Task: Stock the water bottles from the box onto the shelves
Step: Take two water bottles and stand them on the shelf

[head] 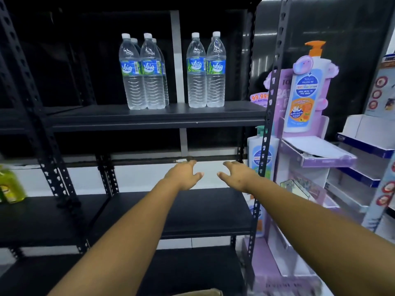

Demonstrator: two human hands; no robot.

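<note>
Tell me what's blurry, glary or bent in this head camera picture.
Head view: the water bottles are sharp and well lit against a very dark shelf back; the green bottles at the left edge are smeared; strip-light glare streaks the black panel; wide-angle distortion bends the shelf uprights; both hands read clearly.

Clear plastic, matt black metal, glossy printed card

The water bottles (pixel 153 71) are clear, ribbed plastic that catches the light, with glossy blue and green printed labels and smooth white plastic caps. The shelf boards (pixel 154 117) look matt black and smooth, and the perforated uprights (pixel 272 86) are dark painted metal with a dull finish. The wall panel (pixel 333 24) behind shines black and reflects strip lights. The lilac display stand (pixel 316 154) looks like printed cardboard with a slight sheen; the pump bottle (pixel 304 90) on it is glossy white plastic with an orange pump. A corner of plain brown cardboard (pixel 205 292) shows at the bottom edge.
</note>
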